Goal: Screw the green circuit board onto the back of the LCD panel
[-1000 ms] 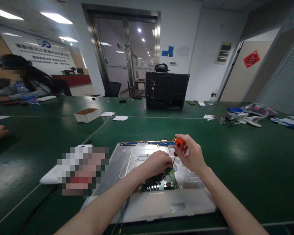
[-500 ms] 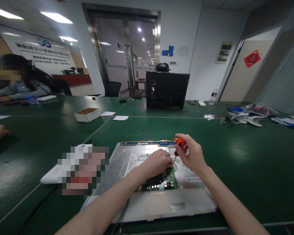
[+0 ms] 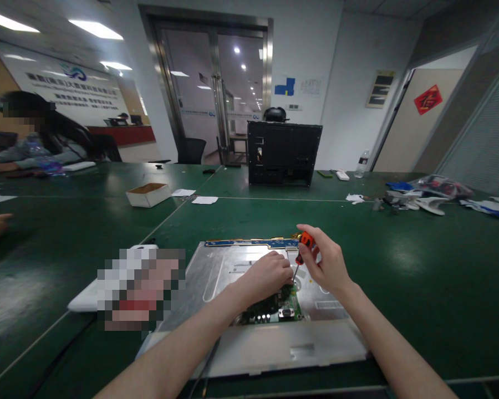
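My right hand (image 3: pixel 328 260) grips a screwdriver (image 3: pixel 306 240) by its red and black handle, thumb and fingers around it. The shaft slants down, its tip at the upper edge of a green circuit board (image 3: pixel 291 302). Beside the tip is my left hand (image 3: pixel 272 272), fingers curled together; what they pinch, if anything, is hidden. That hand and forearm cover part of the board. Beneath lies a flat silver display panel (image 3: pixel 332 341), with a narrow blue circuit strip (image 3: pixel 249 243) along its far edge. A dark cable (image 3: pixel 210 360) runs past my left forearm.
Left of the panel lies a white object (image 3: pixel 83 296) with a blurred patch over it. Farther off are an open white box (image 3: pixel 148 197), paper slips (image 3: pixel 205 200), a black monitor back (image 3: pixel 285 155), a bottle (image 3: pixel 362 164) and a pile of parts (image 3: pixel 416 197). A co-worker sits far left.
The screwdriver's handle has turned slightly in my right hand, while its tip stays in place. My left hand is nearly still. Another person's hand at the left edge has changed pose.
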`<state>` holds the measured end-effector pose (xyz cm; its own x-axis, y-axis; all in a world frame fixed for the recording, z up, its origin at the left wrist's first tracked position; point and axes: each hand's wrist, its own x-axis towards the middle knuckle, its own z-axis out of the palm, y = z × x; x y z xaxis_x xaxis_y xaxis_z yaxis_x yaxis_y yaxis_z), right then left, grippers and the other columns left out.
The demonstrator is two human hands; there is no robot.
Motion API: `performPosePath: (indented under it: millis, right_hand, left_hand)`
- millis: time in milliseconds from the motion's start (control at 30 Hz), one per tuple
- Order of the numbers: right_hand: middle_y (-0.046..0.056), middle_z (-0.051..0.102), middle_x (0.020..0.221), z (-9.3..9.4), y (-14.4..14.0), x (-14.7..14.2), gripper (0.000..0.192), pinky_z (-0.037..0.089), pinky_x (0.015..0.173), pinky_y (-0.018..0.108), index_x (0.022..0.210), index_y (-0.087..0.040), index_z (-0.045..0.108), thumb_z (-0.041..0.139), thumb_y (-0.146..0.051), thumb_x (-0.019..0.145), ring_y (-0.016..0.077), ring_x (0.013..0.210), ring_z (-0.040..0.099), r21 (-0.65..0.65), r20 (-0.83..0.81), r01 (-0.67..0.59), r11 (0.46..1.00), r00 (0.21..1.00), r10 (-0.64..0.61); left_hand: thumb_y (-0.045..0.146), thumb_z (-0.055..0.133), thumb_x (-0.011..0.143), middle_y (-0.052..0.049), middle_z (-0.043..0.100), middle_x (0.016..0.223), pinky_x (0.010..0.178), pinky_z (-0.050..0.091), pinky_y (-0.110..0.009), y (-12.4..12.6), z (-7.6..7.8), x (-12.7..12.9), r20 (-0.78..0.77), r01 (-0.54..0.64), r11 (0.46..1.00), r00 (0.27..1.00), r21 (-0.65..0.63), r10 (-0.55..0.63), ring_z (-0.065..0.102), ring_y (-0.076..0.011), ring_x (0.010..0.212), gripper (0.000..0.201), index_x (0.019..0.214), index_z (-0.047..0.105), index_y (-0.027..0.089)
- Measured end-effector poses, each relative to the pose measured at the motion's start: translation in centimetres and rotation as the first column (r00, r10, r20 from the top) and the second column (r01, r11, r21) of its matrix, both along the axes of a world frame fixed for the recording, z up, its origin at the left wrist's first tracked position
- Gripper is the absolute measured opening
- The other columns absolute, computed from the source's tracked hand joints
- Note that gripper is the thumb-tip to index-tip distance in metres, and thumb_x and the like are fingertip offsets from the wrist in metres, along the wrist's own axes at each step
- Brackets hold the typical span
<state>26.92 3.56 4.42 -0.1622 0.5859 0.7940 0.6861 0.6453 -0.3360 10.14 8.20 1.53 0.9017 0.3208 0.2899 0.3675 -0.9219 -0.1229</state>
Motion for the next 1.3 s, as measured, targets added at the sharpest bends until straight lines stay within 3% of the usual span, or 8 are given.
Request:
performPosePath:
  millis: [200, 400, 667, 900, 1167, 1300]
  right_hand:
    - [-0.001, 0.059, 0.077, -0.06, 0.09, -0.02, 0.026, 0.041, 0.049, 0.022, 0.112, -0.021, 0.050, 0.056, -0.029, 0.088, 0.0097, 0.053, 0.051, 0.032, 0.007, 0.023, 0.999, 1.000, -0.023]
    - [0.002, 0.060, 0.084, 0.25, -0.22, -0.06, 0.030, 0.043, 0.051, 0.022, 0.122, -0.020, 0.047, 0.042, -0.022, 0.093, 0.0098, 0.055, 0.052, -0.014, -0.021, -0.037, 0.999, 0.999, 0.037]
    - [-0.001, 0.055, 0.077, 0.00, 0.30, -0.02, 0.020, 0.039, 0.047, 0.021, 0.106, -0.023, 0.053, 0.057, -0.027, 0.087, 0.0090, 0.053, 0.049, 0.086, 0.010, 0.027, 0.996, 1.000, -0.028]
    - [0.005, 0.061, 0.093, 0.27, -0.09, 0.06, 0.036, 0.045, 0.054, 0.024, 0.129, -0.023, 0.044, 0.041, -0.022, 0.093, 0.0119, 0.061, 0.055, -0.045, 0.003, -0.059, 0.997, 0.998, 0.059]
    - [-0.001, 0.058, 0.076, 0.03, 0.25, 0.03, 0.023, 0.040, 0.048, 0.022, 0.110, -0.023, 0.053, 0.056, -0.029, 0.088, 0.0100, 0.054, 0.050, 0.046, 0.021, 0.029, 0.998, 0.999, -0.030]
    - [0.000, 0.058, 0.077, 0.28, 0.01, 0.12, 0.032, 0.041, 0.050, 0.023, 0.121, -0.022, 0.050, 0.050, -0.030, 0.090, 0.0117, 0.057, 0.052, 0.010, 0.024, -0.003, 1.000, 1.000, 0.003]
  left_hand:
    - [0.022, 0.064, 0.086, -0.007, 0.069, 0.081, 0.076, 0.045, -0.033, 0.08, 0.00, 0.03, -0.030, 0.022, 1.000, 0.999, 0.023, -0.021, 0.064, -0.0210, 0.081, 0.011, 0.078, 0.066, 0.015]
    - [0.021, 0.062, 0.087, -0.005, 0.067, 0.074, 0.071, 0.044, -0.032, -0.11, 0.15, -0.04, -0.033, 0.030, 0.997, 0.999, 0.076, -0.027, 0.062, -0.0192, 0.074, 0.017, 0.071, 0.065, 0.015]
    - [0.020, 0.061, 0.088, -0.006, 0.068, 0.077, 0.074, 0.045, -0.033, 0.05, -0.07, -0.02, -0.027, 0.036, 0.998, 0.999, 0.054, -0.035, 0.063, -0.0212, 0.079, 0.014, 0.075, 0.066, 0.015]
    - [0.018, 0.059, 0.089, -0.005, 0.066, 0.074, 0.072, 0.044, -0.032, -0.23, 0.28, -0.08, -0.025, 0.033, 0.998, 0.999, 0.054, -0.031, 0.061, -0.0194, 0.074, 0.019, 0.070, 0.064, 0.015]
    - [0.018, 0.060, 0.088, -0.006, 0.068, 0.077, 0.076, 0.045, -0.034, -0.12, 0.10, -0.08, -0.033, 0.027, 0.998, 0.999, 0.049, -0.025, 0.063, -0.0213, 0.080, 0.015, 0.074, 0.065, 0.015]
    - [0.017, 0.058, 0.089, -0.006, 0.068, 0.078, 0.075, 0.045, -0.033, -0.19, 0.15, -0.07, -0.025, 0.022, 0.999, 0.999, 0.037, -0.021, 0.062, -0.0206, 0.080, 0.017, 0.073, 0.065, 0.015]
